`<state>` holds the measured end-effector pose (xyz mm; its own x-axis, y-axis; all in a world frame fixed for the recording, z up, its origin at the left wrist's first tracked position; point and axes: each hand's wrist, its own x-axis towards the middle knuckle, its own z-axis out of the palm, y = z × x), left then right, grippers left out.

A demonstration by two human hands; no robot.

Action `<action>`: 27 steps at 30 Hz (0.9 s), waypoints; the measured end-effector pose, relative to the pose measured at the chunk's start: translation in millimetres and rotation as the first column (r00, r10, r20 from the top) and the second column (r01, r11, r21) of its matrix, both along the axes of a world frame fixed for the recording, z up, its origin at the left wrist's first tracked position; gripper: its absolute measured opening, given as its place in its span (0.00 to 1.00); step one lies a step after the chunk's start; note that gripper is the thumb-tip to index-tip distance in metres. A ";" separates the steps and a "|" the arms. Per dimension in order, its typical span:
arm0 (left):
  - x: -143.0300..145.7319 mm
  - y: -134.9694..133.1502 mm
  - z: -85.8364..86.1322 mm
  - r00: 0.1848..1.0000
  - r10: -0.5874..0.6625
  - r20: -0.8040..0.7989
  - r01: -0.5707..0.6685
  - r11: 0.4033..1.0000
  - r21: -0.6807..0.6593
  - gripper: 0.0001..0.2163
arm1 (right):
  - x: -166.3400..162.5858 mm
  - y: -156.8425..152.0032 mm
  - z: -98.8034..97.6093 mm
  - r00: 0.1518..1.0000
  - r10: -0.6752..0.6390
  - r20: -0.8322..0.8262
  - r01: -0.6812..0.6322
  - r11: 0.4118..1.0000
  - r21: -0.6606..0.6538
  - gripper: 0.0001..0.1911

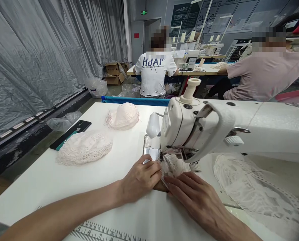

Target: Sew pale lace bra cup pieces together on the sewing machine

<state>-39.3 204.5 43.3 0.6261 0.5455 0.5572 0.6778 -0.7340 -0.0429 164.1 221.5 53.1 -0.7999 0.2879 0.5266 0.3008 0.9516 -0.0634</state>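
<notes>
Under the needle area of a white sewing machine (229, 124) lies a piece of white lace fabric (174, 164), bunched up beside the presser foot. My left hand (142, 177) is at the left of it, fingers curled and closed on the lace edge. From the right, my right hand (198, 192) rests with its fingers stretched out and lying flat along the near edge of the lace. A small brown patch (160, 186) shows between the two hands. The fingertips nearest the needle are partly hidden.
A lace stack (85, 147) overlaps a dark phone-like object (81, 126) at left. A pale moulded cup (124, 115) sits farther back. More lace (254, 187) spreads at right. Ruler markings (99, 231) line the near edge. Two people (153, 72) sit at machines ahead.
</notes>
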 end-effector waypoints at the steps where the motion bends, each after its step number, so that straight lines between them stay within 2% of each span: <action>1: -0.1 -0.1 -0.4 1.000 0.001 0.003 -0.001 1.000 0.000 0.11 | -0.5 -0.1 0.7 1.000 0.001 -0.001 -0.001 1.000 0.000 0.10; 8: -1.1 -0.8 -2.8 1.000 0.008 -0.027 -0.009 1.000 -0.027 0.11 | -2.6 -0.5 4.1 1.000 0.003 -0.021 -0.003 1.000 0.024 0.12; 14: -0.7 -4.6 3.6 0.997 0.018 -0.069 -0.023 0.997 -0.067 0.10 | -0.3 -4.1 -1.3 1.000 -0.007 0.019 0.006 0.999 0.048 0.09; 17: -2.1 -6.9 5.0 0.996 0.011 -0.093 -0.020 0.995 -0.093 0.09 | -0.6 -3.7 -0.6 1.000 -0.005 0.013 0.005 0.999 0.035 0.11; 20: -3.7 -6.7 3.1 0.995 0.006 -0.101 -0.017 0.993 -0.114 0.10 | -0.4 -0.3 -0.3 0.997 -0.072 0.006 0.072 0.997 0.038 0.18; 23: -4.8 -2.5 0.6 0.995 0.010 -0.102 -0.023 0.992 -0.126 0.11 | 1.0 4.7 -3.2 0.983 -0.185 0.008 0.183 0.978 0.100 0.23; 27: -6.1 5.5 0.2 0.994 0.032 -0.109 -0.046 0.991 -0.129 0.12 | 2.4 11.0 -8.2 0.968 -0.249 0.038 0.239 0.955 0.177 0.27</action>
<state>-45.4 210.0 43.5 0.6548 0.6346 0.4106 0.7028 -0.7110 -0.0218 166.5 232.5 44.9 -0.7475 0.3884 0.5388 0.5233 0.8440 0.1176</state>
